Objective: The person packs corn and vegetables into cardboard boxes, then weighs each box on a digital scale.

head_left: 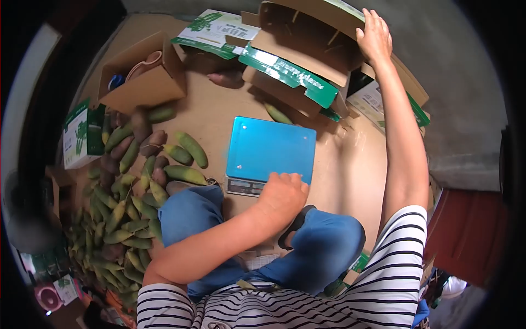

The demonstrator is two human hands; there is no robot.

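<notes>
My left hand (284, 196) rests at the front right edge of a digital scale (271, 148) with a blue plate. Its fingers are curled, and whatever lies under them is hidden. Part of the scale's display panel (245, 186) shows beside that hand. My right hand (376, 37) reaches far forward, fingers stretched out against the edge of an open cardboard box (307, 52) lying on its side. The box has green and white printed flaps, and its brown inside faces me. A green radish (278, 113) lies between the box and the scale.
A large heap of green radishes (112, 236), mixed with some reddish-brown roots (141, 126), spreads on the left. Behind it stands a brown carton (145, 88) with things inside. A printed green-white box (82, 137) stands at the far left. One reddish root (226, 78) lies near the back.
</notes>
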